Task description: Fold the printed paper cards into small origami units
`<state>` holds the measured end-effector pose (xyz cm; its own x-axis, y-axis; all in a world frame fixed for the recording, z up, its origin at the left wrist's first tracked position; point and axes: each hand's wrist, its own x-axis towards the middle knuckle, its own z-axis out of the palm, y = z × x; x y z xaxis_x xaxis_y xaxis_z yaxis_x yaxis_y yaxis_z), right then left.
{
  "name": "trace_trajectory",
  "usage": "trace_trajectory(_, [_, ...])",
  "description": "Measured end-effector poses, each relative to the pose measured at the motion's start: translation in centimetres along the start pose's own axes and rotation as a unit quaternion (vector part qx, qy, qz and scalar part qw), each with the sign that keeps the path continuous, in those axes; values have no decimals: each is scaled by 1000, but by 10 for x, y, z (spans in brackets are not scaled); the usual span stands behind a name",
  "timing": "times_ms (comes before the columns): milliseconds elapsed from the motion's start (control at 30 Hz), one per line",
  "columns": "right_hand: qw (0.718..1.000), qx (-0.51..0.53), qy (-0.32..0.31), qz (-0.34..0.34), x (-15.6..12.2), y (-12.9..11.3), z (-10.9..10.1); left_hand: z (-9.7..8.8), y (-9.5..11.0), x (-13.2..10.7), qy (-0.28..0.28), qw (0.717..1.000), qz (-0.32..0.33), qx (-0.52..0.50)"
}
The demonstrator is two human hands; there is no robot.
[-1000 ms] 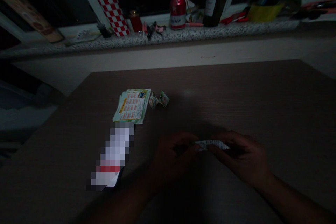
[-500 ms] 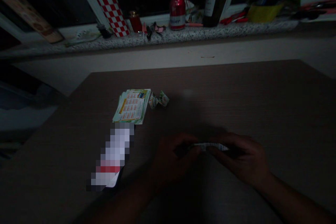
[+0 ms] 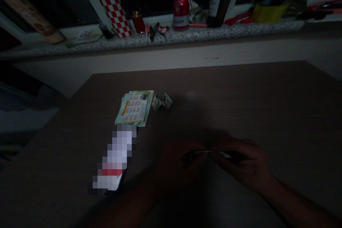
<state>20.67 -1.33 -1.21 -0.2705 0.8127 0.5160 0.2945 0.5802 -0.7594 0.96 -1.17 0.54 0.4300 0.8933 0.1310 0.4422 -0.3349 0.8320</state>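
My left hand (image 3: 180,162) and my right hand (image 3: 243,158) meet above the near part of the table. Between their thumbs and fingers they pinch a small piece of paper (image 3: 224,155), seen almost edge-on as a thin pale strip. Most of it is hidden by the fingers, and the light is dim. Farther off, to the left, lies a stack of printed paper slips (image 3: 133,108). Touching its right side are two small folded paper pieces (image 3: 166,100). A phone (image 3: 117,156) with a blurred-out screen lies left of my left hand.
Beyond the brown table (image 3: 253,96) runs a speckled stone sill (image 3: 195,37). On it stand a red-and-white checkered bottle (image 3: 114,14), a red can (image 3: 181,13), a dark labelled bottle (image 3: 215,5), a yellow container (image 3: 269,13) and small clutter.
The paper has tilted, so less of its face shows and it looks thinner. My fingertips have come closer together around it. The stack, the folded pieces and the phone stay put.
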Motion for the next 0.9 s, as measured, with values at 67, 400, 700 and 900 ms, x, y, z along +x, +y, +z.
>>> trace_trajectory(67, [1000, 1, -4, 2, -1, 1, 1, 0, 0, 0, -3, 1000, 3, 8])
trace_trajectory(400, [998, 39, -37, 16, -2, -1, -1, -4, 3, 1, -17, 1000, 6, -12])
trace_trajectory(700, [999, 8, -41, 21, -1, 1, 2, -3, 1, 0, -11, 1000, 22, -10])
trace_trajectory(900, [1000, -15, -15, 18, 1, -2, 1, -1, 3, 0, 3, 1000, -12, -21])
